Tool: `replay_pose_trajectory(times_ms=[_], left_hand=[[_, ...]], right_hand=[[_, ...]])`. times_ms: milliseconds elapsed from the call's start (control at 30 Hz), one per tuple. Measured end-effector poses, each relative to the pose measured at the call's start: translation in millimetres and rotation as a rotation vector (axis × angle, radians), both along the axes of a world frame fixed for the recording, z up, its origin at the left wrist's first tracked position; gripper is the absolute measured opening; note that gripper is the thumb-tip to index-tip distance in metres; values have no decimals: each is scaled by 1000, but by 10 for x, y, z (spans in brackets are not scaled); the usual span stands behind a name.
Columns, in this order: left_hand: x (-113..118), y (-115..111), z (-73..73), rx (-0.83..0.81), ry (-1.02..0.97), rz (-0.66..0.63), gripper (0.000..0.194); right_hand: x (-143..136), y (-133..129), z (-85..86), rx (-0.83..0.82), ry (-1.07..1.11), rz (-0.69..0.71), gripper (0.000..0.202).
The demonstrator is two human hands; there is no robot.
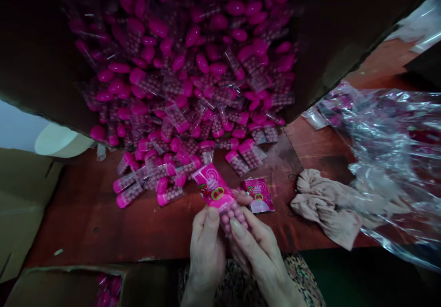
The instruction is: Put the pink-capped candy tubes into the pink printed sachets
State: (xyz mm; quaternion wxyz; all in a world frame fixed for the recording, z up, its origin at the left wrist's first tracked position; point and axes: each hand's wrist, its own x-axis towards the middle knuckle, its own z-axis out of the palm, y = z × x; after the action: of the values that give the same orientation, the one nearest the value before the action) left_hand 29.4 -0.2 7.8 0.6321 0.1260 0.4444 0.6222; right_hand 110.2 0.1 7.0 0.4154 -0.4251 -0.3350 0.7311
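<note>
The thumb and fingers of the left hand [206, 247] and of the right hand [258, 247] are closed on one small container [230, 219], held tilted above the near side of the table [96, 229]; some fingers are hidden behind it, so I cannot tell how firmly they press. A pink wrapper [214, 185] covers its far part, and pink balls show in the near part, under the right thumb. The main danger, I think, is in these fingers — if they push unevenly, the thin wrapper could crease, sit crooked or split, and the smooth plastic could slip. Just beyond the right fingers lies a loose wrapper [261, 196], perhaps several, which a careless knuckle could bend. Farther, the heap of containers [182, 91] spills from the big box [344, 22] onto the table, so a bump might make some slide nearer. To the right, the plastic bag [396, 160] touches the crumpled cloth [320, 206] — pulling one could drag the other. At near left is an open carton [65, 288], where a dropped container might fall.
</note>
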Motion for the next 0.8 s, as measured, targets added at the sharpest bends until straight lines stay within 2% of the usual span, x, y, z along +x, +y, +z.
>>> replay_pose_trajectory(times_ms=[133,200,267,333,367,433,533,700,800], left_hand=[[29,-81,-15,-51,14,-2,29],[-1,-83,-14,-53,-10,8,31],[-48,-62,-4,-33,-45,11,41],[-94,-30,12,-14,-64,28,53],[-113,-15,21,-15,-58,42,52],[-133,9,37,-42,-18,86,39],[-117,15,40,-87,14,115,24],[-48,-14,8,-52,4,74,43],[-17,-8,11,-64,30,48,27]], right_hand=[[11,-92,18,120,-261,-14,30],[31,-94,17,135,-354,45,32],[51,-68,31,152,-407,110,32],[62,-38,64,182,-429,189,29],[63,-28,84,201,-430,221,27],[60,-18,124,228,-423,258,26],[59,-18,148,245,-412,253,24],[81,4,102,243,-420,244,27],[95,12,81,249,-391,236,29]])
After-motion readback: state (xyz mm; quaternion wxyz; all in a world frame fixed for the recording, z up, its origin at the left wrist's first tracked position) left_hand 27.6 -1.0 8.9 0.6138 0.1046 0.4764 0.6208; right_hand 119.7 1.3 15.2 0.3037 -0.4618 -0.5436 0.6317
